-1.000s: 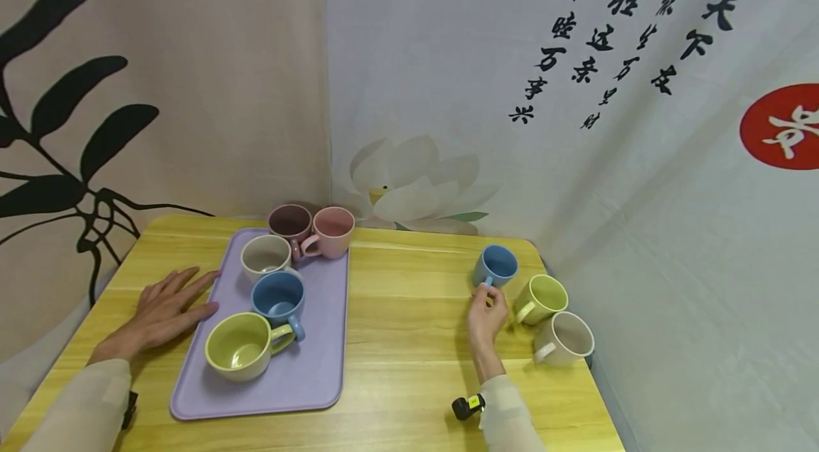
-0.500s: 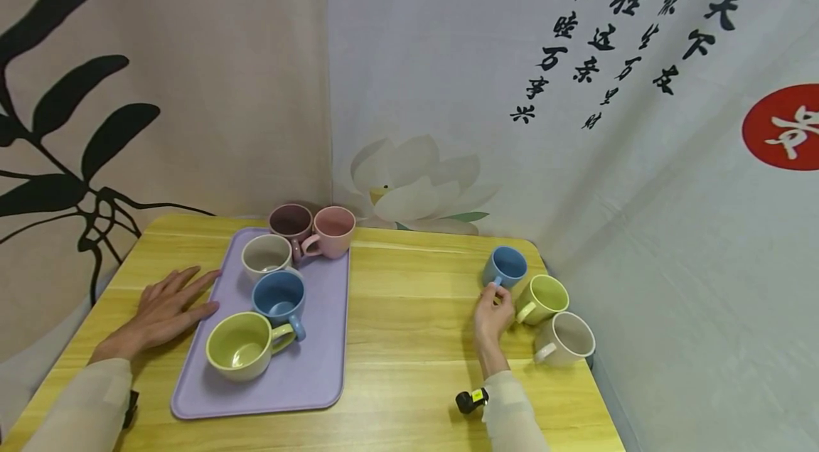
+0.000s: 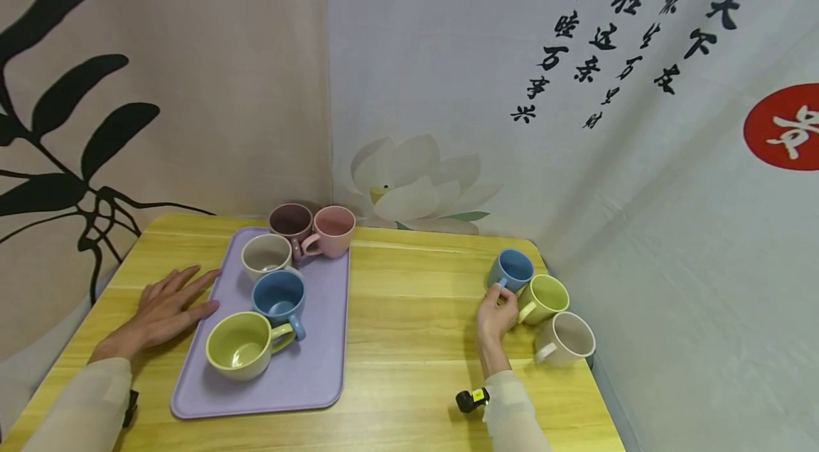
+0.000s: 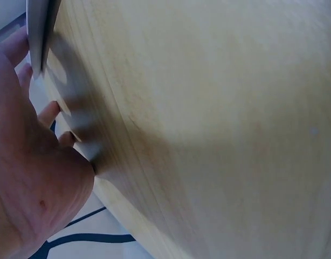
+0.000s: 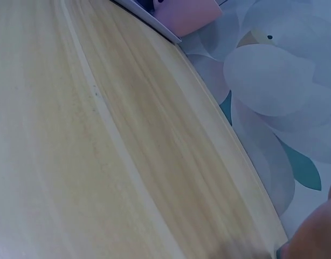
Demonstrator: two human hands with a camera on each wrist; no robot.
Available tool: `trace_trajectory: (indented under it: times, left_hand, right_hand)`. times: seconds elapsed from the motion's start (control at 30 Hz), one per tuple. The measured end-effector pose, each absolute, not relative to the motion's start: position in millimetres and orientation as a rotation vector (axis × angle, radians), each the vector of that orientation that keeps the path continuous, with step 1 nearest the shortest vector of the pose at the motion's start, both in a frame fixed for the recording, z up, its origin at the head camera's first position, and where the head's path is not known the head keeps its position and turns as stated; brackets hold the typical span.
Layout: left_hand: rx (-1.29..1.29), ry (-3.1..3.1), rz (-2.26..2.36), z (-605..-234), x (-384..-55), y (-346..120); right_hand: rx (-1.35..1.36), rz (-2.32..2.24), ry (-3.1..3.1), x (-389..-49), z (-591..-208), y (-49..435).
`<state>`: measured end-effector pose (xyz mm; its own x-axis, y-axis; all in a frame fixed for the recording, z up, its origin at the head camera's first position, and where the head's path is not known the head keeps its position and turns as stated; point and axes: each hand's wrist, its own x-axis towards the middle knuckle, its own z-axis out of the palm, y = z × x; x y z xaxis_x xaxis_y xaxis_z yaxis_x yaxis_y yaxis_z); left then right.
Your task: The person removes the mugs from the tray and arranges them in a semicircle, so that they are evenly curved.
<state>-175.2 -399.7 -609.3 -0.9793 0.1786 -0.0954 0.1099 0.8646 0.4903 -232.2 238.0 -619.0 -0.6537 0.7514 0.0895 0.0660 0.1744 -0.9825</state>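
Observation:
My right hand (image 3: 497, 313) pinches the handle of a blue mug (image 3: 513, 268) at the back right of the table. Close beside that mug stands a green mug (image 3: 544, 298), and nearer me a white mug (image 3: 566, 338). On the left, my left hand (image 3: 168, 310) lies with fingers spread, its fingertips on the edge of a lilac tray (image 3: 313, 367). In the left wrist view the fingers reach past the tray's rim (image 4: 39, 32). The right wrist view catches only a bit of the right hand (image 5: 316, 232); the blue mug is hidden there.
Several cups crowd the tray: a green cup (image 3: 239, 347), a blue cup (image 3: 279, 297), a grey-white cup (image 3: 265, 256), a dark mauve cup (image 3: 291, 223) and a pink cup (image 3: 333, 232). A printed curtain (image 3: 416, 82) hangs behind the wooden table (image 3: 409, 338).
My right hand has shifted the blue mug to the right and slightly toward me, up close to the green mug. The left hand and the tray have stayed in place.

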Motion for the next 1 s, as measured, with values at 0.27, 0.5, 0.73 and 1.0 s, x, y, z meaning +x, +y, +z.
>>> trace_trajectory:
  times: [0.27,0.5,0.73,1.0]
  left_hand:
    - [0.219,2.898,0.752,-609.5,-175.6,-398.7]
    - [0.218,2.906,0.748,-610.2,-175.9,-398.6]
    - [0.212,2.900,0.749,-610.2,-175.5,-398.3]
    - [0.206,2.896,0.753,-609.4,-175.5,-398.2]
  right_hand:
    - [-0.799,1.523,-1.855,-223.4,-602.8,228.0]
    - [-0.788,1.480,-1.871,-221.5,-605.2,226.9]
    - [-0.807,1.495,-1.984,-214.8,-601.5,225.0]
    - [-0.660,1.556,-2.036,-205.3,-610.9,231.1]
